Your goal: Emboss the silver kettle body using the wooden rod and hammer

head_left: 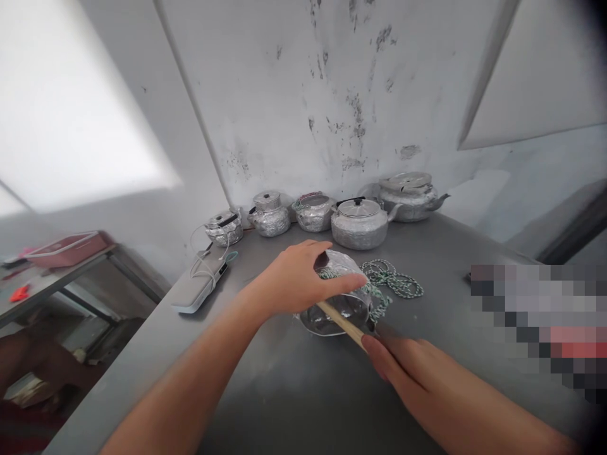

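My left hand (298,278) lies over a small metal pot (339,306) on its side in the middle of the grey table (284,379), fingers curved round its top. My right hand (403,360) grips a thin wooden stick (339,321) whose tip reaches into the pot's mouth. A green-and-white cord (391,281) is wound on the pot and trails off in loops to the right.
Several metal kettles stand along the back wall, among them a large one (359,224) and another (410,196). A flat white device with cables (199,284) lies at the left edge. A lower table with a pink tray (66,249) stands far left. A blurred patch covers the right.
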The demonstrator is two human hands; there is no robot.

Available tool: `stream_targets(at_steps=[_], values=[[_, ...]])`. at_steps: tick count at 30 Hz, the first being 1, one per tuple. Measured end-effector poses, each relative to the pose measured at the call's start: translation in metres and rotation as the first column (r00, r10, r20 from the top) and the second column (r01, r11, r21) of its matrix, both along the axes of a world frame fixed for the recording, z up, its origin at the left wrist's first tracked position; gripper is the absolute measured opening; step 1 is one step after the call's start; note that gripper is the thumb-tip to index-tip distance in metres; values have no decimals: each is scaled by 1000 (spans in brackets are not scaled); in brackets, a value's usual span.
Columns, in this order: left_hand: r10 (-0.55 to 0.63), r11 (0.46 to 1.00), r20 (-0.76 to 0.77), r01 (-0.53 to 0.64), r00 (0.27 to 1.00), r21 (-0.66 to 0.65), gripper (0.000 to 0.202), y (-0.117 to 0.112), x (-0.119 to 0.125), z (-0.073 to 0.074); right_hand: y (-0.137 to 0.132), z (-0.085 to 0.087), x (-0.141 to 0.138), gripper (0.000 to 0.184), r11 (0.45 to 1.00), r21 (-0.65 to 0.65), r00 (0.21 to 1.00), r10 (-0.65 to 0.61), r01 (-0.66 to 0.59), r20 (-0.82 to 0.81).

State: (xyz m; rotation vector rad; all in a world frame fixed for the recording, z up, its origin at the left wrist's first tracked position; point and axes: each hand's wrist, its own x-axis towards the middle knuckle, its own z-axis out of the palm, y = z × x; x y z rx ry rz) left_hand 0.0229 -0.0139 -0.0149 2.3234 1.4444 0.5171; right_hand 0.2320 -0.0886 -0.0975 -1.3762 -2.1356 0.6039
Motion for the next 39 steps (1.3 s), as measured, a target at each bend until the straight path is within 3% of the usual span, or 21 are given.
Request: stream_targets(at_steps=[4, 9, 15, 20, 28, 32, 34, 39], values=[[-1, 1000, -7, 1, 1000, 0, 98, 0, 1, 0, -1, -4, 1, 40, 999, 35, 999, 20, -21, 36], [-6, 1000, 2, 6, 1000, 7, 99, 1, 0, -1, -1, -3, 2, 44, 994, -110, 997, 5, 4, 80], [-9, 1000, -1, 9, 1000, 17, 97, 1, 0, -1, -3, 2, 0, 49, 991, -136, 997, -2, 12, 72], [-3, 1000, 0, 3, 1000, 14, 97, 1, 0, -1, -3, 8, -3, 52, 989, -145, 981, 8, 20, 193], [-6, 1000, 13, 6, 1000, -2, 98, 1, 0, -1, -3, 5, -1, 46, 992, -130, 998, 6, 3, 69], [-13, 1000, 12, 13, 1000, -2, 99, 2, -1, -1, -2, -3, 2, 46, 995, -94, 999, 12, -7, 49], [-8, 1000, 10, 8, 1000, -1, 98, 2, -1, -1, -1, -10, 4, 45, 999, -33, 995, 5, -2, 95], [-13, 1000, 7, 13, 1000, -3, 98, 1, 1, 0, -1, -17, 6, 35, 990, 137, 999, -43, 39, 26]])
